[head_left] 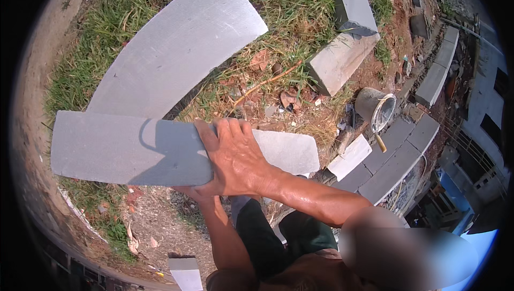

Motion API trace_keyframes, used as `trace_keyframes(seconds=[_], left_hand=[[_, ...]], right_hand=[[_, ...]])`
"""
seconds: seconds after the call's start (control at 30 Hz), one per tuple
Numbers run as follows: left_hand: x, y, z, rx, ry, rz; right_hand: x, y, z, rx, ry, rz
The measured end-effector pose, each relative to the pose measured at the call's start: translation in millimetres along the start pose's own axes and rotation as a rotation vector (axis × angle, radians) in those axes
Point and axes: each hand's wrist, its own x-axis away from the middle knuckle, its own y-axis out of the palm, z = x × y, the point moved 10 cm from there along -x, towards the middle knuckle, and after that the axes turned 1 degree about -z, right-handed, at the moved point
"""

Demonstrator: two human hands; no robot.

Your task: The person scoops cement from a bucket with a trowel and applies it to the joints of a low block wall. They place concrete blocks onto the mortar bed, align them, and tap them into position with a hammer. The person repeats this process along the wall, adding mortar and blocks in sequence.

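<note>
Away from block, bucket, contents unclear.

The right hand grips a grey block, the left hand at its lower edge. Beyond, a curved slab lies on grass. A bucket sits off to the right.

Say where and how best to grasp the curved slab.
The curved slab is probably best held by both long edges near its middle, one hand from each side: its broad face looks flat, and its near end is hidden behind the block under the right hand.
</note>
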Motion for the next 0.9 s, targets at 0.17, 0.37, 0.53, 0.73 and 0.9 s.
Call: trace_keyframes(seconds=[0.17,0.37,0.53,0.73,0.9], left_hand=[[87,49,-88,-0.127,-0.214,-0.156],[253,115,-154,-0.233,-0.444,-0.540],[397,71,-212,-0.607,-0.704,-0.634],[526,-5,-269,-1.060,-0.884,-0.782],[601,-41,-307,-1.340,-0.906,-0.882]], right_hand=[[95,-58,30,-0.115,0.229,0.005],[278,-113,68,-0.040,0.446,0.250],[483,-137,68,-0.313,0.668,0.508],[721,-97,64,-0.450,0.872,0.852],[869,-67,67,-0.489,0.953,1.057]])
